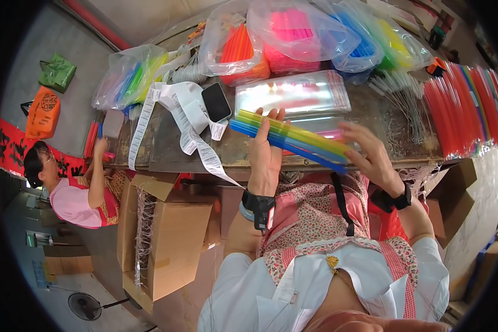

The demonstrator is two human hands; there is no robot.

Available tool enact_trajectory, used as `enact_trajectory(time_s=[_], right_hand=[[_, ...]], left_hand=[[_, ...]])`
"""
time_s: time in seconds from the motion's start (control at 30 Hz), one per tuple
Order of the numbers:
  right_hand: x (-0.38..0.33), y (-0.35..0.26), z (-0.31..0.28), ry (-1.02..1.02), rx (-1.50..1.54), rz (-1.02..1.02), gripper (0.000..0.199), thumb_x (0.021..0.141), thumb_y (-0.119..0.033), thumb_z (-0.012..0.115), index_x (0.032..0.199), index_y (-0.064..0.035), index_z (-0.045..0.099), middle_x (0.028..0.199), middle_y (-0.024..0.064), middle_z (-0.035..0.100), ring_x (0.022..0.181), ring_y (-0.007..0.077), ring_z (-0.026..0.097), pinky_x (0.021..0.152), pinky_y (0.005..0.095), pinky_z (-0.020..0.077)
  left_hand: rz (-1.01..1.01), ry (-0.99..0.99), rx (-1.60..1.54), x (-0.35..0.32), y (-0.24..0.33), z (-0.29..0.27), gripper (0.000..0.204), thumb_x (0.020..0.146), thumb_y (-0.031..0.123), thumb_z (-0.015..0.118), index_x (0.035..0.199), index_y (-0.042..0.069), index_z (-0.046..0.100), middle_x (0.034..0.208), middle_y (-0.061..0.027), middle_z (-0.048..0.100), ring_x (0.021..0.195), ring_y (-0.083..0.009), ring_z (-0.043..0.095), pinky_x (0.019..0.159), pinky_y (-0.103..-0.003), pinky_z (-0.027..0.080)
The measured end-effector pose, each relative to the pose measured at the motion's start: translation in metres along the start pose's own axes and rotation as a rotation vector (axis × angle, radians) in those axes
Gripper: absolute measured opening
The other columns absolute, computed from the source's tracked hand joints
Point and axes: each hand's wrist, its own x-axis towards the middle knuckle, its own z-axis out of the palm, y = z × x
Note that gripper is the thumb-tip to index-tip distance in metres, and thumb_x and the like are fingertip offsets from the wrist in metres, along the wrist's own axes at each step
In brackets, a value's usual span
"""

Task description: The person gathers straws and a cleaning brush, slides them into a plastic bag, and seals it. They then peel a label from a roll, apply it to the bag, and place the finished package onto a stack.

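A small bundle of long plastic tubes (301, 143), yellow, light blue and dark blue, lies slantwise above the table's near edge. My left hand (266, 152) holds it near its left end, the thumb over the tubes and the fingertips behind. At the other end is my right hand (368, 152), its fingers bent and apart around the tube ends; whether they touch is hard to tell. Just beyond the bundle, a stack of clear plastic sleeves (290, 94) rests on the table. Pinkish tubes (333, 134) show partly behind the bundle.
Open plastic bags of orange (238, 47), pink (290, 27) and blue tubes (359, 41) line the back. A phone (216, 103) and label strip (191, 119) lie left; thin wires (406, 102) and red packs (462, 113) right. A carton (171, 243) stands near a co-worker (80, 193).
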Motion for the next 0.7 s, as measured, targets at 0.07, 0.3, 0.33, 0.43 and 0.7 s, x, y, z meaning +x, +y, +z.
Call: enact_trajectory(time_s=[0.07, 0.3, 0.33, 0.43, 0.7], right_hand=[[0.011, -0.018, 0.003, 0.029, -0.726, -0.234, 0.035, 0.081, -0.001, 0.06, 0.116, -0.0024, 0.056, 0.129, 0.0198, 0.056, 0.113, 0.0281, 0.06, 0.094, 0.0357, 0.0486], [0.021, 0.016, 0.012, -0.117, -1.026, -0.07, 0.045, 0.076, -0.002, 0.056, 0.121, -0.0029, 0.051, 0.115, 0.0158, 0.059, 0.103, 0.0307, 0.06, 0.088, 0.038, 0.049], [0.018, 0.022, 0.006, -0.161, -1.015, 0.029, 0.045, 0.077, -0.002, 0.055, 0.121, -0.0031, 0.051, 0.111, 0.0145, 0.06, 0.1, 0.0304, 0.06, 0.086, 0.0389, 0.0492], [0.007, 0.029, -0.002, -0.152, -0.95, -0.102, 0.044, 0.077, -0.002, 0.054, 0.121, -0.003, 0.051, 0.108, 0.0137, 0.06, 0.098, 0.0308, 0.06, 0.085, 0.0394, 0.0492], [-0.013, 0.06, -0.061, -0.071, -1.067, -0.105, 0.043, 0.077, -0.001, 0.053, 0.12, -0.0026, 0.052, 0.108, 0.0148, 0.06, 0.098, 0.0315, 0.06, 0.084, 0.0405, 0.049]], left_hand=[[0.072, 0.052, 0.003, -0.001, -0.006, 0.01, 0.038, 0.097, 0.011, 0.056, 0.133, 0.008, 0.043, 0.122, -0.0142, 0.057, 0.119, -0.0304, 0.055, 0.103, -0.047, 0.043], [0.096, -0.009, 0.162, -0.011, -0.026, 0.018, 0.047, 0.1, 0.026, 0.051, 0.141, 0.009, 0.037, 0.128, -0.0141, 0.053, 0.125, -0.0276, 0.05, 0.106, -0.045, 0.038], [0.105, 0.008, 0.212, -0.009, -0.018, 0.011, 0.05, 0.1, 0.032, 0.049, 0.143, 0.008, 0.035, 0.131, -0.0145, 0.051, 0.127, -0.027, 0.047, 0.107, -0.044, 0.036], [0.12, -0.033, 0.417, -0.012, -0.011, 0.008, 0.057, 0.101, 0.041, 0.045, 0.144, 0.006, 0.034, 0.137, -0.0151, 0.047, 0.132, -0.026, 0.041, 0.11, -0.043, 0.032], [0.452, -0.314, 1.672, 0.003, -0.012, -0.031, 0.067, 0.096, 0.051, 0.047, 0.14, 0.0, 0.042, 0.147, -0.0184, 0.037, 0.139, -0.031, 0.033, 0.113, -0.045, 0.024]])
